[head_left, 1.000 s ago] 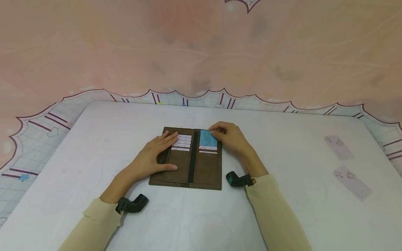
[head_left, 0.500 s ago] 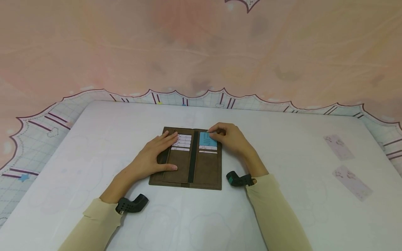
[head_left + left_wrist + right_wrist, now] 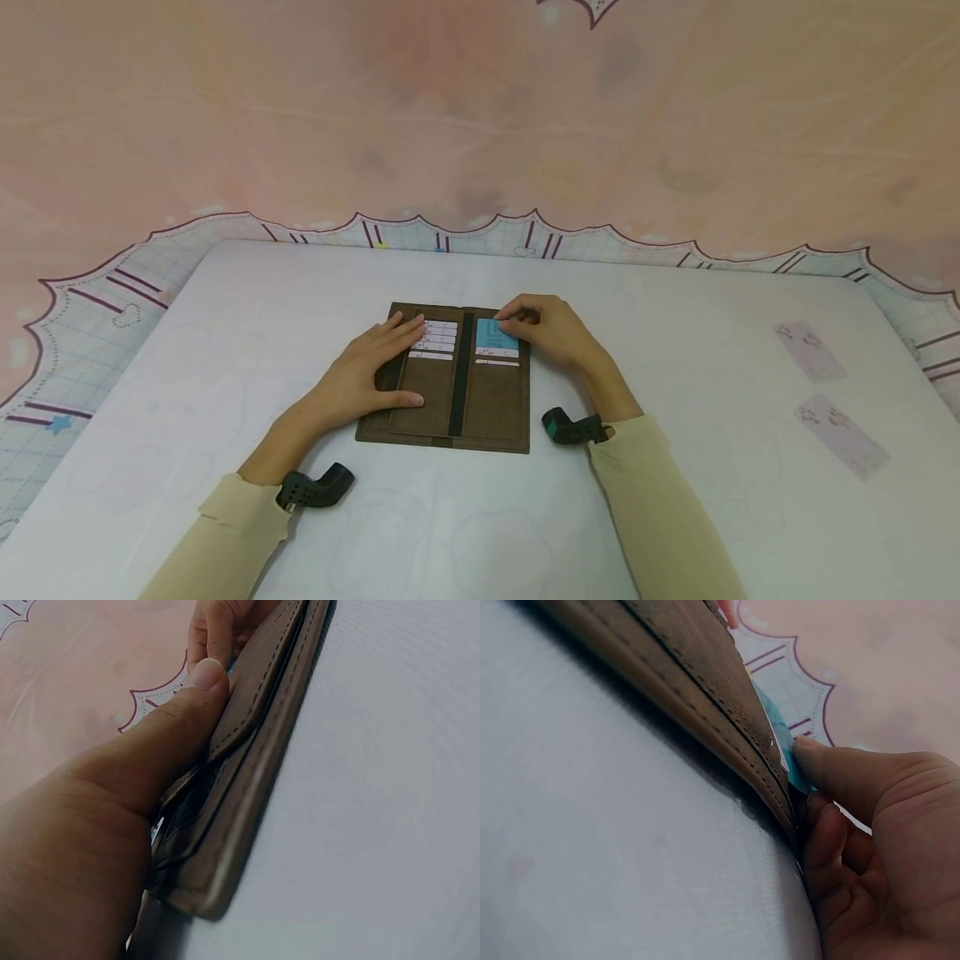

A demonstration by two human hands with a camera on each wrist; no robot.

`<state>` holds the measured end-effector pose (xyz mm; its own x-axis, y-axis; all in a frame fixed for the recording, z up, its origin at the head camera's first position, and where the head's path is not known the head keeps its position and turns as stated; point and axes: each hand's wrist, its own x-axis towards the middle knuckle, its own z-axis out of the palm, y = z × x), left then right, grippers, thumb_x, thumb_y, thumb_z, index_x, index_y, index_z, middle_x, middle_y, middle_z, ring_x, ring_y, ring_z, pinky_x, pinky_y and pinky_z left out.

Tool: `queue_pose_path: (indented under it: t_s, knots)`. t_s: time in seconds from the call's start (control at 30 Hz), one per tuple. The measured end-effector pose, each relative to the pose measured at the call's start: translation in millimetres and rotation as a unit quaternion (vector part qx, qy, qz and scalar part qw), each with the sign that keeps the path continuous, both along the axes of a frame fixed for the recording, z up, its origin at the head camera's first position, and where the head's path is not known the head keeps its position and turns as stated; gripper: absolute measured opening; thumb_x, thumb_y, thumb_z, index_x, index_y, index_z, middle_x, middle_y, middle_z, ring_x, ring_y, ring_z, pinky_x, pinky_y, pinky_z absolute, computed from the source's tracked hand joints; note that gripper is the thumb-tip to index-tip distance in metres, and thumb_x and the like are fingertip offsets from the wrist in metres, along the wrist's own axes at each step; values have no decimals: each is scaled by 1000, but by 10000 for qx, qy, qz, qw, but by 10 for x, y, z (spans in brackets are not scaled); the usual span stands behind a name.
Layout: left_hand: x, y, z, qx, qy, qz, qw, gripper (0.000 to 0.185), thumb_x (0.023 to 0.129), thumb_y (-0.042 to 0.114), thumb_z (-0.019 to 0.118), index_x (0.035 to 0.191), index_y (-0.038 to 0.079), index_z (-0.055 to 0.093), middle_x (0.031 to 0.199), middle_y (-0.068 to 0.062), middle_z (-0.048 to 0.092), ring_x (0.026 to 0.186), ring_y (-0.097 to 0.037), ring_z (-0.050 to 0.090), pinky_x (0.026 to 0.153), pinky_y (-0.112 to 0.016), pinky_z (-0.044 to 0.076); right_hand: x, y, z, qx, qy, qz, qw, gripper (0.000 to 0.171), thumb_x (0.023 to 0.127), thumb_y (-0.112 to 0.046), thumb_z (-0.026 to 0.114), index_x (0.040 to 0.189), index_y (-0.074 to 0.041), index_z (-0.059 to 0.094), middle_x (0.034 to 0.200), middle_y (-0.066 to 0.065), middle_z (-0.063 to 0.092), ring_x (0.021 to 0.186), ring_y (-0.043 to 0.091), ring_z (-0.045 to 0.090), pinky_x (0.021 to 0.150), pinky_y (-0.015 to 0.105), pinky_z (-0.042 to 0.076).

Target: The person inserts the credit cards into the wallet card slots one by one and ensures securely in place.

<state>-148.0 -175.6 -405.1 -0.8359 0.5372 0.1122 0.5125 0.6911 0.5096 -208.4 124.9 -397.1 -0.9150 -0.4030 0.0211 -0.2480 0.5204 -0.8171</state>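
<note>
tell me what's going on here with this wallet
A person has a brown wallet lying open on a white table. Their left hand rests on its left half, while their right hand pinches a blue card near the top of the right half. White card edges show in slots on both halves. How deep the blue card sits is hidden. Two pale patterned slips lie off to the right.

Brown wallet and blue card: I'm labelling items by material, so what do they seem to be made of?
Brown wallet: probably leather or imitation leather, with a matt, slightly mottled finish; the wrist views show stitching along its edges. I can't tell real from imitation.

Blue card: perhaps plastic or coated paper; it looks thin and smooth, with printed marks, which fits either.
</note>
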Motion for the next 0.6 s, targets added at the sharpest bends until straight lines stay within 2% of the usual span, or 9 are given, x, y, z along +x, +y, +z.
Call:
queue_pose_path:
  t_s: [0.6]
  knots:
    - [2, -4, -7, 15, -12, 31, 10000, 93, 75, 51, 76, 151, 18, 33, 156, 1, 25, 145, -25, 12, 113, -56, 12, -6, 12, 1, -31, -63, 117, 9999, 11, 92, -25, 66, 94, -17, 73, 88, -3, 66, 80, 16, 54, 75, 31, 45]
